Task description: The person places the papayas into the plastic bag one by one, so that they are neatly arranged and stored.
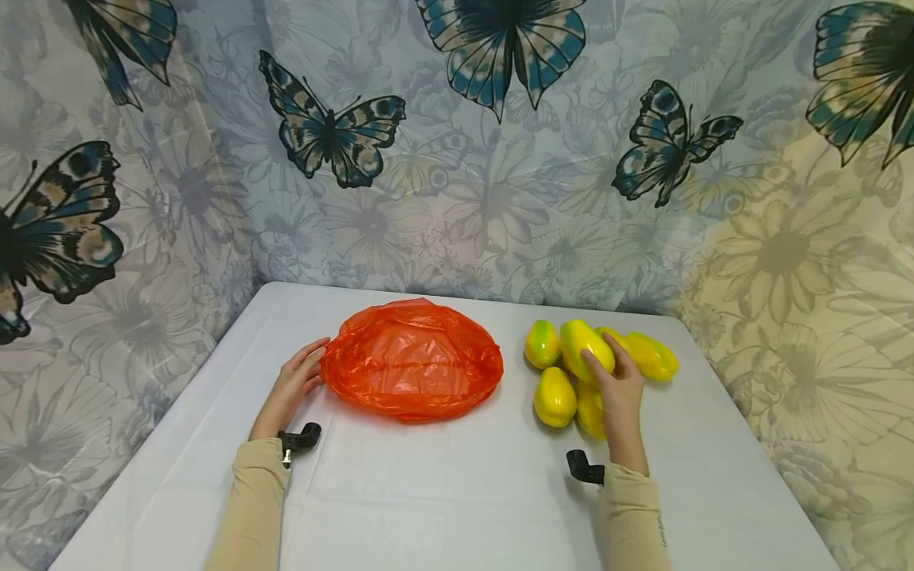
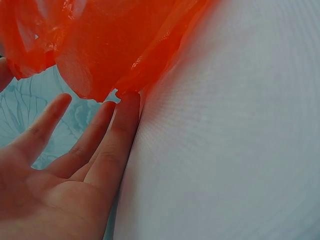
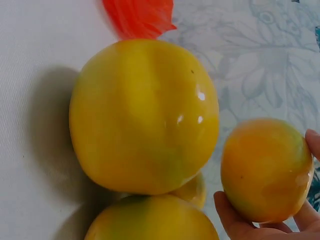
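Note:
A red-orange plastic bag (image 1: 414, 373) lies spread on the table with its wide mouth facing up. Beside its left rim is my left hand (image 1: 294, 385), palm turned toward the bag. The fingers are nearly straight, and their tips touch the crumpled plastic (image 2: 95, 55) in the left wrist view. On the other side, my right hand (image 1: 623, 396) holds a glossy yellow-green mango (image 1: 581, 345) between thumb and fingers. The right wrist view shows this held mango (image 3: 265, 170) raised beside a larger-looking, nearer mango (image 3: 140, 120).
Several more mangoes cluster under and around my right hand, among them a front one (image 1: 554, 398), a back-left one (image 1: 542, 344) and one at far right (image 1: 653, 357). The white table (image 1: 443, 500) ends at a butterfly-patterned cloth wall (image 1: 493, 214).

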`<state>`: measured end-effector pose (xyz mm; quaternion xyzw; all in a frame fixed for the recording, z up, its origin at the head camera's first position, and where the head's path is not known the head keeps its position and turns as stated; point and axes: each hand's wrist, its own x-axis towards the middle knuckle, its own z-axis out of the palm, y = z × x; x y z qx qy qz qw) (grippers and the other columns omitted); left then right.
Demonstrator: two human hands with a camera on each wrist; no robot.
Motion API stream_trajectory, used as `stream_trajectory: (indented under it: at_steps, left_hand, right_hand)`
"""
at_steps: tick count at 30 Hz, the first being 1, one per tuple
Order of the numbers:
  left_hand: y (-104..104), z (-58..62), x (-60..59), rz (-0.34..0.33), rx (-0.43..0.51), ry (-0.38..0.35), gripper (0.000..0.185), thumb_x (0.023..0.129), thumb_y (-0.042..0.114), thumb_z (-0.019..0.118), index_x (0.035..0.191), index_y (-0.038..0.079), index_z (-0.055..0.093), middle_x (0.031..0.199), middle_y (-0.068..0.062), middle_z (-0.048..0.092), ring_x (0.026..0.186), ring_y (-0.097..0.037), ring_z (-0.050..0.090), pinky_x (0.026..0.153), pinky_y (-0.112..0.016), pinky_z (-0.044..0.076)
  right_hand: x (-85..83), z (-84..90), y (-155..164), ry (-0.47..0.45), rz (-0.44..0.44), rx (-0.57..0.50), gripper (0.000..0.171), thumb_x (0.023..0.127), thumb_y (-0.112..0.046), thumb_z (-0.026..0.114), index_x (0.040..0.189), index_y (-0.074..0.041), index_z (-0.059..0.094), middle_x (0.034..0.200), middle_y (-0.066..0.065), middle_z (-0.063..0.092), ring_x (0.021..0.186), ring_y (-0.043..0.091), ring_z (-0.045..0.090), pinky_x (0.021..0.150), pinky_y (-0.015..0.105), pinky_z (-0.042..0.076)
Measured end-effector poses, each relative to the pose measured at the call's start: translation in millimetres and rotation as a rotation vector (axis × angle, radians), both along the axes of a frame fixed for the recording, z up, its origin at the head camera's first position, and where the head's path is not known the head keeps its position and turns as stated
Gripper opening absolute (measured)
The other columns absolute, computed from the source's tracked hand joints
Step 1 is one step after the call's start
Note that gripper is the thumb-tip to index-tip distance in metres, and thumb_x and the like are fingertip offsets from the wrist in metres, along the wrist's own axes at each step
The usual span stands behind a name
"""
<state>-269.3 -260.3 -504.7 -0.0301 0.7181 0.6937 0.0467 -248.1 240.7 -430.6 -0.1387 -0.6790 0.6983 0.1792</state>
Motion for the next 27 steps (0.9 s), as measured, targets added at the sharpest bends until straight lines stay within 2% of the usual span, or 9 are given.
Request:
stream_trajectory:
  at_steps: [11,20,27]
  left_hand:
    - [-0.6,-2.7,-2.3,0.016,-0.009,-0.011,0.058,0.102,0.046,0.045,0.153,0.021,0.033,0.154,-0.009,0.035,0.102,0.003,0.058,0.084,-0.014,0.050]
    - [-0.8,-2.6,-1.7,0.017,-0.019,-0.005,0.058,0.102,0.046,0.044,0.153,0.021,0.033,0.154,-0.010,0.035,0.102,0.004,0.058,0.085,-0.013,0.050]
    - [0.4,-2.1,-1.1,0.010,-0.008,0.003,0.057,0.103,0.043,0.043,0.153,0.019,0.032,0.155,-0.012,0.034,0.101,0.004,0.058,0.085,-0.014,0.050]
  right_hand:
    - [-3.3,-1.2,-8.3,-0.033,0.003,0.013,0.064,0.086,-0.022,0.075,0.144,-0.013,0.049,0.152,0.004,0.044,0.134,0.012,0.042,0.112,0.020,0.036]
    - [-6.1,-1.7,-16.0,-0.031,0.020,0.003,0.064,0.086,-0.023,0.075,0.143,-0.012,0.049,0.151,0.005,0.044,0.130,0.010,0.044,0.110,0.018,0.038]
    - [-7.9,-1.3,-21.7,-0.051,0.028,0.001,0.063,0.086,-0.026,0.076,0.143,-0.015,0.050,0.151,0.003,0.044,0.129,0.012,0.043,0.112,0.024,0.037]
